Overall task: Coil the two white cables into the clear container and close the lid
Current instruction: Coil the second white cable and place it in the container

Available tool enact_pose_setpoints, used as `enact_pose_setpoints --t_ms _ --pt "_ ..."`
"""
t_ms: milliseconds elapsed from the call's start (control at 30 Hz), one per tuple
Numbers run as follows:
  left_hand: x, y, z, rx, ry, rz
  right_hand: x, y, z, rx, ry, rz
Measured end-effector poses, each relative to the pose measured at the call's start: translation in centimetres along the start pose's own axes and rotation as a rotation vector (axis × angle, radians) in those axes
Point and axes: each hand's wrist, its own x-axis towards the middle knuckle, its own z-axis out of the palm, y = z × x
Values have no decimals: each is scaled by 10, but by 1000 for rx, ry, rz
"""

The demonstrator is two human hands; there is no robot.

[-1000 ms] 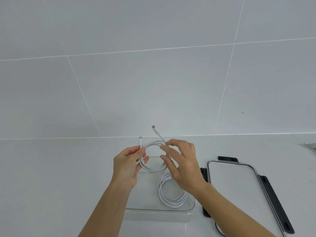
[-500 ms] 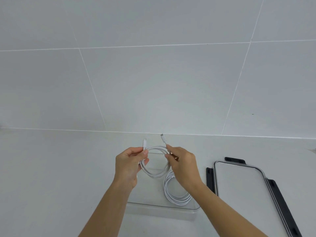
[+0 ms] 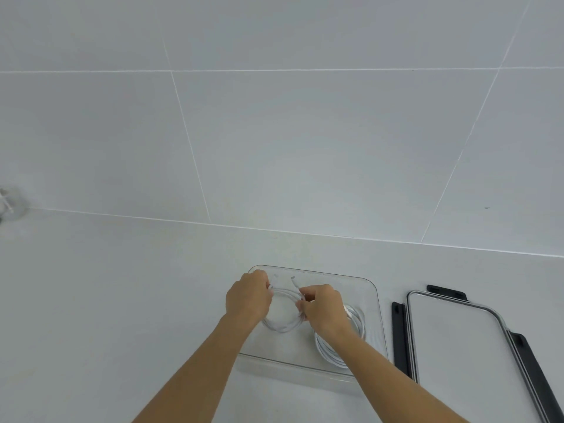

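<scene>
A second ago we held the second coil up above the clear container [image 3: 374,303]; it has now come down inside the container's walls, at the container's 9 o'clock half, and the view has shifted so the table [image 3: 122,315] fills more of the frame. Our left hand [image 3: 247,299] pinches the coil's left rim, fingers closed on the second coil [image 3: 282,326], with one plug end standing up just beside the thumb. Our right hand [image 3: 323,306] pinches the opposite rim, fingers likewise closed on the cable, the other plug end rising at 12 o'clock from it. The coil appears to rest on or just above the container floor; we cannot tell which. The first coil [image 3: 355,326] already lies in the container's 3 o'clock half, partly hidden under our right wrist. At 3 o'clock from the container, well apart from it, the lid [image 3: 457,340] lies flat on the table with its black latches opened out. We judge coiling nearly complete: release remains, then fit the lid.
</scene>
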Motion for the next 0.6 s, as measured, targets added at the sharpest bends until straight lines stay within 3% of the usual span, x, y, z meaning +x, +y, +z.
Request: enact_pose_setpoints --t_ms 200,433,600 --pt "10 1 14 363 -90 110 13 11 16 -133 -17 31" --pt "14 3 28 453 -170 199 21 26 29 -477 -83 10" --pt "10 1 34 492 -232 192 23 30 33 -570 -47 -58"
